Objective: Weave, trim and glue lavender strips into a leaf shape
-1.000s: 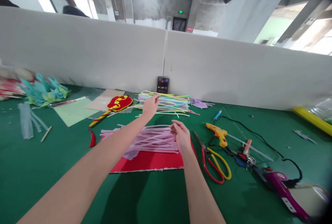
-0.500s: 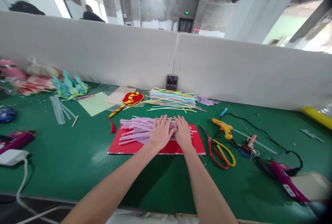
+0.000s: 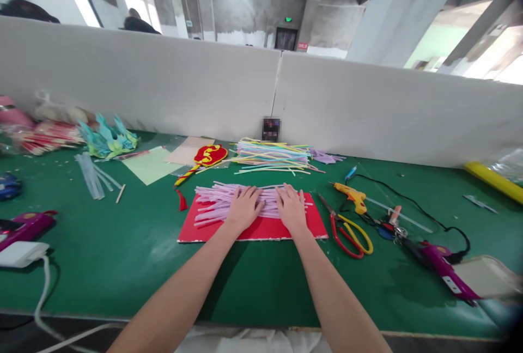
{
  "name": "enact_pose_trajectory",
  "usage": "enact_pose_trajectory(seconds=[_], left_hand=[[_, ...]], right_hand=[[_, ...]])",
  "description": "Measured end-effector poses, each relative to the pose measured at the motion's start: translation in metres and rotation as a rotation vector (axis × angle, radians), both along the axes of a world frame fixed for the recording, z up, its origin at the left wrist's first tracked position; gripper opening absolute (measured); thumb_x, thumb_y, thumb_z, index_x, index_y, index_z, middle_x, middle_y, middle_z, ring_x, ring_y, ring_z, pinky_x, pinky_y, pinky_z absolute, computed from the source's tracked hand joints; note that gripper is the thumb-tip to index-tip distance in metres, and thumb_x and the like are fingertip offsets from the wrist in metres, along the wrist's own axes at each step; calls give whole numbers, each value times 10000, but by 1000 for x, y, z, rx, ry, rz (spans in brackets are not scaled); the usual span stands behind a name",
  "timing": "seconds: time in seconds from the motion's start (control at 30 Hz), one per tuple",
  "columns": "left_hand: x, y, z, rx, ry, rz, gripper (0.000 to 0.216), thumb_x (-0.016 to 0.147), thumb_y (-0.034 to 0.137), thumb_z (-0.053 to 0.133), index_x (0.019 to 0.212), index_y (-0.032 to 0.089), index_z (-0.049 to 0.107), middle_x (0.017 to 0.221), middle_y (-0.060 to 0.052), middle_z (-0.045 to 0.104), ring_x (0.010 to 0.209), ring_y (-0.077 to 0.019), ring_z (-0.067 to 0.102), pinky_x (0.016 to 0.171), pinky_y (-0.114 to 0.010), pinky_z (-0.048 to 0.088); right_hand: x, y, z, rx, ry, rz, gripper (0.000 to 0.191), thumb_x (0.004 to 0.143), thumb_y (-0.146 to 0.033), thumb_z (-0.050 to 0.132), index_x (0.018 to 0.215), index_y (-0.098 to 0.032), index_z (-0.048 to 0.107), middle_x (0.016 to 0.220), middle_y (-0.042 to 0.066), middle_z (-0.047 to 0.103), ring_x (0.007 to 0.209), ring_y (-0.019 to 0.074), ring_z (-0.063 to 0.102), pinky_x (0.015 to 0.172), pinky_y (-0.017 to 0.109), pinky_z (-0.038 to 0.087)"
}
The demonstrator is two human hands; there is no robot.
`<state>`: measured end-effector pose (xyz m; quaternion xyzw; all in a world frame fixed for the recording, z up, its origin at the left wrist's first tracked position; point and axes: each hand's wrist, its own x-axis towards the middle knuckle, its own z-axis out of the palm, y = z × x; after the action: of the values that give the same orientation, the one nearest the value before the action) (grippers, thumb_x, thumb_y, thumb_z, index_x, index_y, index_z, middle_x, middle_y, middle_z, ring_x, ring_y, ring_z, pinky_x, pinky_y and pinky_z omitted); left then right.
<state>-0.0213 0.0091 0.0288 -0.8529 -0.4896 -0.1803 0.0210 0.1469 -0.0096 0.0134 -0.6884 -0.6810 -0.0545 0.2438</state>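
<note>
A loose pile of pale purple pipe cleaners [image 3: 212, 203] lies lengthwise across a red board [image 3: 261, 230]. My left hand [image 3: 246, 207] rests palm down on the middle of the pile, fingers stretched out. On the pile's right part lies my right hand [image 3: 291, 208], also flat with its fingers extended. Some of the strands show between the two hands, and others are hidden beneath them. Beyond the board sits a bundle of multicoloured pipe cleaners [image 3: 272, 156]. A red and yellow fan-shaped ornament [image 3: 210, 154] with a tassel is at the board's upper left.
Right of the board are scissors [image 3: 347, 233], a yellow glue gun [image 3: 350, 196] and a purple tool [image 3: 449, 274] with a cord. On the left are a turquoise craft piece [image 3: 108, 138], clear glue sticks [image 3: 89, 176] and a white plug [image 3: 24, 254]. A white partition [image 3: 163, 80] stands behind.
My hands have moved apart along the pile, the left one leftward and the right one slightly rightward. More purple strands show between them. The camera view has shifted a little.
</note>
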Motion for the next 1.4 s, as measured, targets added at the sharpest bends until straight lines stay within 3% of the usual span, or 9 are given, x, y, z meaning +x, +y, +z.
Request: enact_pose_trajectory(seconds=[0.17,0.37,0.63,0.87,0.97,1.03,1.13,1.23,1.4], left_hand=[[0,0,2,5,-41,-9,377,912,352,354,1226,220,515,1280,-59,555,1199,-225,465,1044,-449,263],[1,0,3,-17,-51,-1,374,902,327,370,1226,217,520,1273,-65,561,1193,-225,469,1052,-454,245],[0,1,4,-14,-52,-2,370,895,320,380,1211,205,535,1260,-65,570,1183,-218,477,1059,-436,237],[-1,1,5,-26,-58,-12,365,891,321,388,1209,215,533,1258,-53,571,1178,-210,476,1056,-429,245],[-1,2,4,-30,-63,-12,364,890,328,389,1209,225,533,1260,-53,570,1178,-211,477,1053,-428,251],[0,2,5,-28,-65,-14,364,893,330,384,1210,229,532,1259,-54,570,1180,-213,478,1051,-432,252],[0,1,5,-23,-67,-20,361,894,337,384,1205,236,535,1254,-53,573,1179,-214,481,1050,-432,254],[-1,1,6,-24,-68,-23,363,896,345,382,1209,238,532,1259,-53,571,1179,-210,483,1052,-423,256],[-2,1,4,-20,-64,-30,370,902,345,370,1217,225,521,1265,-57,564,1186,-206,474,1059,-428,237]], right_hand=[[37,-14,14,58,51,-179,354,872,-146,374,1152,-163,590,1268,112,543,1183,219,449,1017,405,273],[87,-34,30,-116,-33,-502,272,833,-258,502,1060,-188,634,1071,99,614,1004,263,508,805,353,373],[110,-31,27,-274,-122,-506,227,822,-294,547,926,-138,674,936,119,640,926,259,557,739,335,360],[114,-29,24,-215,-104,-602,252,841,-277,501,915,-97,662,944,159,630,948,300,540,761,381,343],[106,-27,23,-126,-95,-639,320,891,-277,398,1051,-99,610,1028,175,603,1008,311,509,797,407,334],[96,-24,21,3,-69,-581,381,921,-272,303,1165,-107,543,1108,180,579,1054,307,486,835,424,331],[79,-19,10,122,26,-297,443,932,-257,226,1272,-83,449,1207,185,550,1107,268,479,897,402,352],[70,-14,-3,15,92,-99,519,935,-338,232,1353,-49,339,1263,193,530,1141,244,495,935,372,371],[72,-12,-12,-92,83,-92,524,941,-355,224,1354,-61,356,1283,174,528,1176,233,489,963,356,362]])
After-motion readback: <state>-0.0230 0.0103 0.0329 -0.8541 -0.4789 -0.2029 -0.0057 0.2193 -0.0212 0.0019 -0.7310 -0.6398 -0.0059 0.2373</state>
